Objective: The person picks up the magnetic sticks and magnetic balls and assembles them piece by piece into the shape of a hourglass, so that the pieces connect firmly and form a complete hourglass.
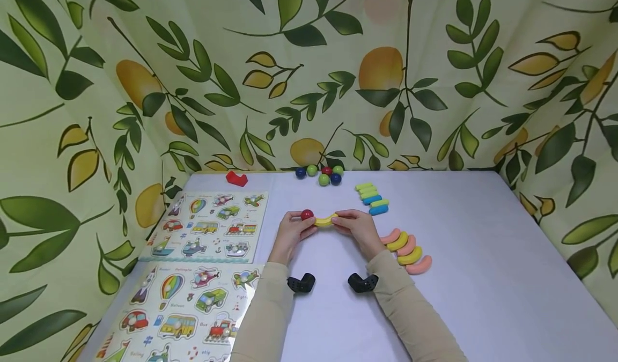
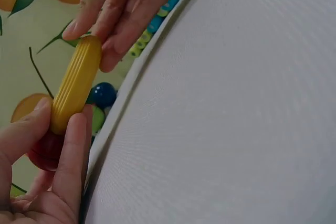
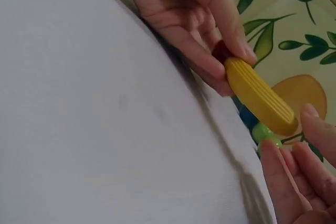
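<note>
My left hand (image 1: 293, 233) pinches one end of a yellow, curved, ridged piece (image 1: 324, 221) between thumb and fingers. A red ball (image 1: 307, 214) is held in the same hand, against that end of the piece. At the piece's other end is my right hand (image 1: 357, 228). In the right wrist view, its thumb and fingers (image 3: 278, 174) stand spread around the tip with a small gap. The left wrist view shows the yellow piece (image 2: 76, 85) slanting between both hands, with the red ball (image 2: 47, 151) partly hidden by the left fingers.
Blue, green and red balls (image 1: 324, 179) lie at the back. Green and blue cylinders (image 1: 372, 197) form a row right of them. Pink and yellow curved pieces (image 1: 409, 248) lie by the right forearm. Two picture puzzle boards (image 1: 263, 201) fill the left; a red piece (image 1: 236, 178) lies behind them.
</note>
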`<control>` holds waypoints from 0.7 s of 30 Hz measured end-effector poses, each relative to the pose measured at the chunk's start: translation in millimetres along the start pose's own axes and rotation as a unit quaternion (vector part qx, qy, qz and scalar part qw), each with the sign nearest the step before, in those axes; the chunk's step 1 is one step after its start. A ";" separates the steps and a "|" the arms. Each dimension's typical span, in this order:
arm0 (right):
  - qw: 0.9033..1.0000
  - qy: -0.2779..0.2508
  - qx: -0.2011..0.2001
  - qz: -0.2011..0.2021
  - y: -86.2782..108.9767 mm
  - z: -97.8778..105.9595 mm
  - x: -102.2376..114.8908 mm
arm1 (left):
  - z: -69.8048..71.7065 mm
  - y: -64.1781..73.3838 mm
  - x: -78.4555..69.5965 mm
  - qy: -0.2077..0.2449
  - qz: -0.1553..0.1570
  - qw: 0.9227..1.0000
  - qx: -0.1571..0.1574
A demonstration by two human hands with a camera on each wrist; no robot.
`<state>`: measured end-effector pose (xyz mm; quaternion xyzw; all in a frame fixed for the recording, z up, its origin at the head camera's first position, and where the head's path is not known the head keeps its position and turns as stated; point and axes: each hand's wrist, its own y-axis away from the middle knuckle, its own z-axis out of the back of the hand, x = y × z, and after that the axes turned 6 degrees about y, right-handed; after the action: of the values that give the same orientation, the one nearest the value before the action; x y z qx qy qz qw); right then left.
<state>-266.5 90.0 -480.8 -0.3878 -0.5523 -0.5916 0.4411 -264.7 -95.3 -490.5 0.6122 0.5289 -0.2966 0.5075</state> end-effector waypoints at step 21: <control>0.990 0.084 -0.101 0.049 -107.6 -12.8 42.4 | 11.8 -5.6 -0.9 0.032 -0.021 0.998 -0.042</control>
<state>-381.6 73.4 -475.3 -0.4060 -0.4313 -0.6526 0.4725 -268.3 -107.1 -495.0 0.5881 0.5700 -0.2649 0.5090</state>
